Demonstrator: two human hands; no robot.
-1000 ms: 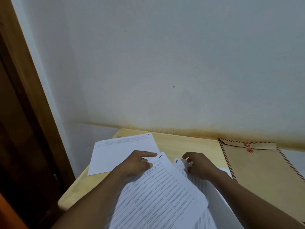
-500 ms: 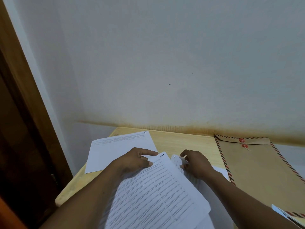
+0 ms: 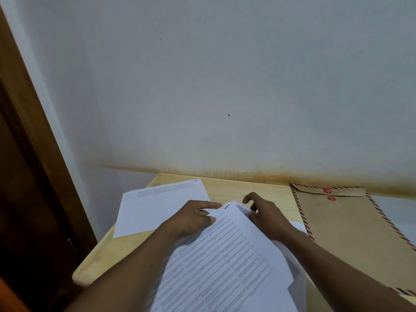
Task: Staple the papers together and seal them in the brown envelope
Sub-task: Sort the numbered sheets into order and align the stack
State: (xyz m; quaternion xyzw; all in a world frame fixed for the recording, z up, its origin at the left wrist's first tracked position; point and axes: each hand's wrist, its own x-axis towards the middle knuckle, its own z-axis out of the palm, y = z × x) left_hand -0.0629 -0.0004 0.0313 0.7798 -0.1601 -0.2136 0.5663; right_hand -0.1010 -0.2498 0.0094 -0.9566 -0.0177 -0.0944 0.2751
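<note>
- Two hands work one stack of papers [image 3: 225, 255]: printed sheets, the top one marked 1, lying on the worktop [image 3: 236, 188] toward its near edge.
- Grip of the left hand [image 3: 193, 218]: narrow, thumb and fingers pinching the stack's far left corner.
- Grip of the right hand [image 3: 267, 216]: curled on the far right corner, at the fanned sheet edges, forefinger lifted.
- One loose sheet [image 3: 157, 206], marked 6, lies flat to the left, outside the stack.
- One brown envelope [image 3: 351, 233] lies flat at right, just beside the stack, flap down.
- Nothing to staple with is in view.
- Progress, by my reckoning: early. Sheets are being gathered and squared; stapling, inserting and sealing are all outstanding.
</note>
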